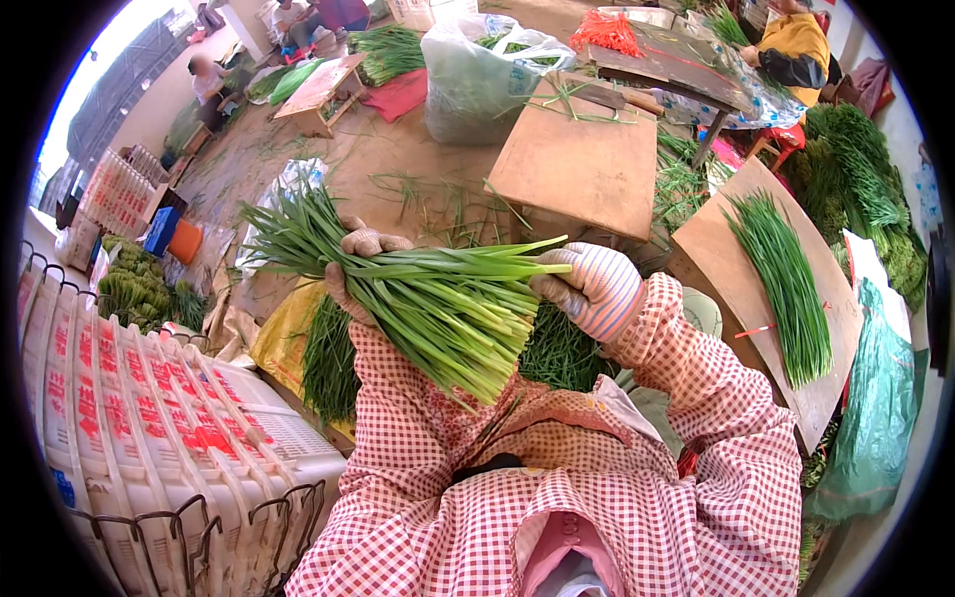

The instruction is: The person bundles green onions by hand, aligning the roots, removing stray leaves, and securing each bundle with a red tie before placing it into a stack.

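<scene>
Fingers of the gloved left hand (373, 242) curl closely round a bunch of garlic chives (448, 308) before the red-checked jacket (418, 507) (presumably so the leaves stay together), leaving pale ends exposed where the striped-gloved right hand (599, 289) pinches one stalk.

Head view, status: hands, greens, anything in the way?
Left gloved hand gripping the garlic chive bunch. Right gloved hand pinching one stalk at its pale end. Bunch held slanted, pale ends lower right. Nothing seen blocking either hand.
</scene>
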Tool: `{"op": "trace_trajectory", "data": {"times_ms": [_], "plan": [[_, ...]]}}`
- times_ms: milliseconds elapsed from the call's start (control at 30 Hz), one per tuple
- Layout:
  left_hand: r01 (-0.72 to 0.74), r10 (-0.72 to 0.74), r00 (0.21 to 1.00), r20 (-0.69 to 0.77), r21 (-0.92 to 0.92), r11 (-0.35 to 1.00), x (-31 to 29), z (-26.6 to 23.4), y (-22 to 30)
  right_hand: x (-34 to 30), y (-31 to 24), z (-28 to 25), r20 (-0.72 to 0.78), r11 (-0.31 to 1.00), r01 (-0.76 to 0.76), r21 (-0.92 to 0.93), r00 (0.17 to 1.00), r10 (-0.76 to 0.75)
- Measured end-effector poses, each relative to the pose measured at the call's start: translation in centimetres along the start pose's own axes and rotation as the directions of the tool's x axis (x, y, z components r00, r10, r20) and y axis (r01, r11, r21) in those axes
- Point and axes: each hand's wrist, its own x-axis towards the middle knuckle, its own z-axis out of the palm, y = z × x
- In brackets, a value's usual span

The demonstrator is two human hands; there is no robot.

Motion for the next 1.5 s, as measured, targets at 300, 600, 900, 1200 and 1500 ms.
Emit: {"op": "trace_trajectory", "data": {"times_ms": [300,600,900,1200,1500], "plan": [[-0.141,0.167,0.975,-0.147,0.177,0.974,-1.1,-0.9,4.4,-7.6,0.0,-3.7,0.473,0.815,-0.372,-0.445,0.675,0.566],[-0.12,0.14,0.987,-0.075,0.219,0.968,0.0,-0.7,0.2,-2.1,-3.2,-1.6,0.168,0.96,-0.276,0.043,0.949,0.265],[0.078,-0.022,0.956,-0.294,0.182,0.98,-0.4,0.3,-2.2,-0.9,-0.1,1.1,0.225,0.899,-0.398,0.183,0.907,0.356],[0.037,0.1,0.862,-0.497,0.258,0.965,0.5,0.6,-1.4,-2.1,0.7,-0.6,0.427,0.643,-0.682,0.348,0.726,0.539],[0.121,0.249,0.671,-0.698,0.435,0.892,1.4,1.5,-1.4,-7.4,-1.1,-4.5,0.47,0.726,-0.687,-0.041,0.628,0.621]]}}
